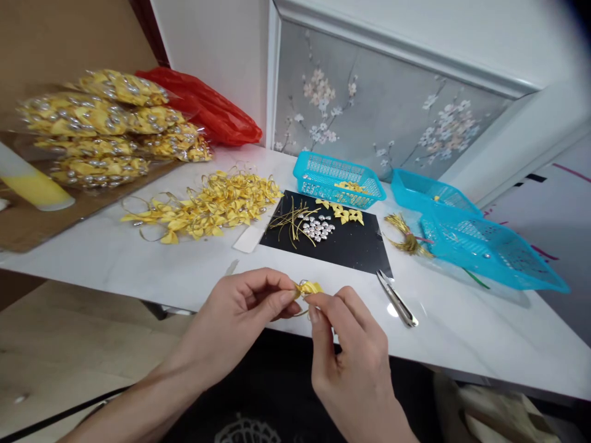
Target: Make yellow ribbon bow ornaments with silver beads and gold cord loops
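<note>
Near the table's front edge, my left hand (pixel 258 299) pinches a small yellow ribbon flower (pixel 310 287) between thumb and fingertips. From the other side my right hand (pixel 348 335) closes thumb and forefinger at the same flower, on what looks like its thin gold wire tie; the fingers partly hide it. Just beyond lies a black mat (pixel 341 252) bearing silver beads (pixel 318 229), gold wire ties (pixel 290 223) and yellow ribbon pieces (pixel 346 214). A pair of thread snips (pixel 398 301) rests to the right of my right hand.
A heap of yellow ribbon flowers (pixel 221 206) spreads at left. Behind it are filled clear bags (pixel 92 117) and a red plastic bag (pixel 207 111). Blue baskets stand at the back (pixel 341 175) and right (pixel 498 252), beside a gold wire bundle (pixel 409 242).
</note>
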`<state>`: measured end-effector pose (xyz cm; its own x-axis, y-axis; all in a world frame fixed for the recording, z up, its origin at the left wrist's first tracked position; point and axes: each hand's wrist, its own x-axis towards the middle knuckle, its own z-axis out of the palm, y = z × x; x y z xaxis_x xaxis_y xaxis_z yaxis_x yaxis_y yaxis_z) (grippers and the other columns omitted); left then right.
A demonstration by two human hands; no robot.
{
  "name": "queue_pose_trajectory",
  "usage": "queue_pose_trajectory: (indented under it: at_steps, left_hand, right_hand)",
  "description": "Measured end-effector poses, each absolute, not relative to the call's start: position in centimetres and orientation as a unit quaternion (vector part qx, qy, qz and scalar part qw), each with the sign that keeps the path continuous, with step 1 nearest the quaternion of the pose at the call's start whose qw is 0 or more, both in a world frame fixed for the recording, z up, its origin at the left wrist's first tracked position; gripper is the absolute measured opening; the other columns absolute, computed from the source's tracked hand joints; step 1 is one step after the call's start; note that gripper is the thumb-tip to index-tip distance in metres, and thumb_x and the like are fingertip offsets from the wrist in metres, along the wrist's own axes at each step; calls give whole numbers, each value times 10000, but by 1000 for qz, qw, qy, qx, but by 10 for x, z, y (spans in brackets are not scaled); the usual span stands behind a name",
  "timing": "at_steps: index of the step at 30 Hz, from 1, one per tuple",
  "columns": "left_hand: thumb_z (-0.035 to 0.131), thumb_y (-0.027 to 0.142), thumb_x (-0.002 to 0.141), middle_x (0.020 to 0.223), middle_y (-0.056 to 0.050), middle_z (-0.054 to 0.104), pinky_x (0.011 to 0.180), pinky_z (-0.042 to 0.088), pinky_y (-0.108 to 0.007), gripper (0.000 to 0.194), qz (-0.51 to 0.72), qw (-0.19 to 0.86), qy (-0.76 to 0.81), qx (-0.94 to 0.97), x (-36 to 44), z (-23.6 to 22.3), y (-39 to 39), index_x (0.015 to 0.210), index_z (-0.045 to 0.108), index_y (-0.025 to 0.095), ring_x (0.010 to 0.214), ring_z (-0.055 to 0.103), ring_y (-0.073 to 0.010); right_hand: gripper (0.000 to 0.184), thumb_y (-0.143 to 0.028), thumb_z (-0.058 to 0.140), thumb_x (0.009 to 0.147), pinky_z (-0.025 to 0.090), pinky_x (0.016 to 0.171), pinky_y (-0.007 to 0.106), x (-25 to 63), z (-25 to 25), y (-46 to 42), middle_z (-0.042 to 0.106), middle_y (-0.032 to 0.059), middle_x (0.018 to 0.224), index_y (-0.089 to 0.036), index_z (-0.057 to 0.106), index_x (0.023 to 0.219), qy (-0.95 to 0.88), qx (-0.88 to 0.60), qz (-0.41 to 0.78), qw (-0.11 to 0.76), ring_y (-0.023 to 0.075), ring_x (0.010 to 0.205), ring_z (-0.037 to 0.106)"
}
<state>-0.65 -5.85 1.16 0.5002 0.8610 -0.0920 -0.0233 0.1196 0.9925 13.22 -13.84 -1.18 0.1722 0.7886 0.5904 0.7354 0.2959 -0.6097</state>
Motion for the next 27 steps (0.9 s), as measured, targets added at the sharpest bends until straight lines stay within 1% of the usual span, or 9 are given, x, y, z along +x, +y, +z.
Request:
queue_pose_trajectory:
  at_steps: [3, 8, 12, 17, 22, 27]
  left_hand:
    - [749, 252, 784, 774, 22, 714, 713, 574, -200, 71, 336, 655, 375, 564, -7, 11, -58, 801, 716, 192, 720, 698, -125]
    - [745, 270, 800, 718, 29, 679, 715, 551, -176, 104, 329, 661, 370, 564, -6, 14, -56, 754, 716, 180, 708, 667, -105]
    - [751, 286, 807, 690, 26, 661, 705, 530, -161, 155, 300, 718, 348, 523, -7, 14, -54, 725, 695, 167, 695, 617, -88]
    - [749, 260, 816, 675, 16, 653, 693, 520, -155, 195, 258, 794, 323, 446, -11, 13, -51, 681, 671, 143, 673, 592, -76]
    - [739, 237, 829, 678, 11, 645, 686, 520, -149, 210, 241, 817, 306, 426, -12, 10, -47, 668, 661, 127, 669, 587, -72]
    - [740, 223, 827, 679, 2, 655, 676, 531, -154, 205, 242, 824, 308, 410, -10, 9, -46, 666, 662, 123, 656, 585, -72]
  right_hand:
    - [220, -79, 441, 943, 456, 581, 288, 133, -12, -139, 498, 29, 778, -138, 648, 989, -639, -597, 33, 485, 141, 657, 497]
    - [223, -91, 436, 949, 453, 581, 290, 134, -13, -138, 511, 34, 782, -145, 650, 980, -631, -604, 35, 485, 145, 662, 500]
    - [216, -97, 433, 956, 452, 584, 279, 134, -13, -137, 510, 24, 776, -166, 636, 929, -624, -609, 45, 488, 138, 655, 505]
    - [220, -73, 451, 950, 441, 576, 246, 138, -13, -133, 496, 8, 774, -175, 645, 937, -620, -591, 87, 509, 119, 649, 515]
    - [193, -71, 496, 936, 415, 549, 206, 143, -15, -128, 483, -17, 752, -181, 652, 903, -613, -582, 127, 519, 92, 611, 478]
    - [178, -82, 516, 932, 423, 575, 201, 145, -17, -126, 506, -20, 757, -194, 648, 891, -607, -572, 146, 532, 97, 649, 501]
